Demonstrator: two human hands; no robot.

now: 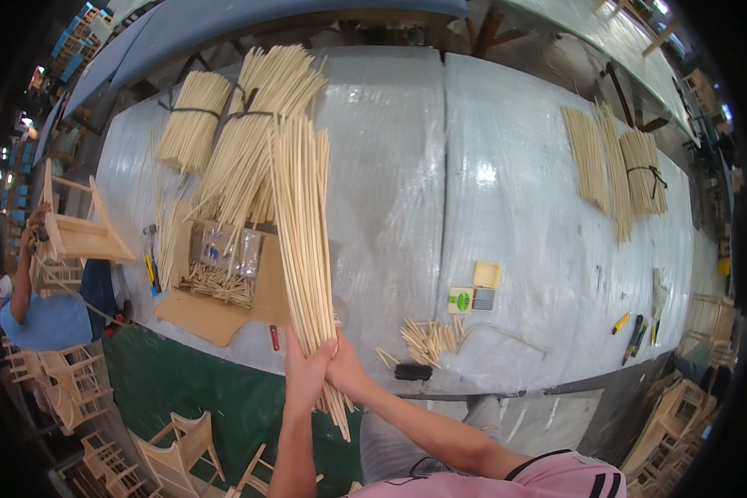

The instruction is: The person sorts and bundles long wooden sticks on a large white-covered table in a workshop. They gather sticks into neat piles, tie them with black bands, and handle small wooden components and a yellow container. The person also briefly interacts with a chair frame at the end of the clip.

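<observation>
A long bundle of thin pale wooden sticks (301, 224) stretches away from me over the table, its near ends poking out below my hands. My left hand (307, 365) is wrapped round the bundle near its lower end. From the other side my right hand (347, 365) grips the same bundle, touching the left. The far ends lie against a larger tied bundle of sticks (261, 108). Beneath and left of the held sticks sits an open cardboard box (270, 282) with short wooden pegs (216, 285) and clear plastic bags (245, 251).
Another tied bundle (192, 124) lies far left; more stick bundles (643, 170) lie far right. Loose short pegs (432, 339), a black object (412, 372) and a small yellow box (487, 275) are on the plastic-covered table (382, 166). A co-worker (50, 311) handles a wooden chair frame (83, 228).
</observation>
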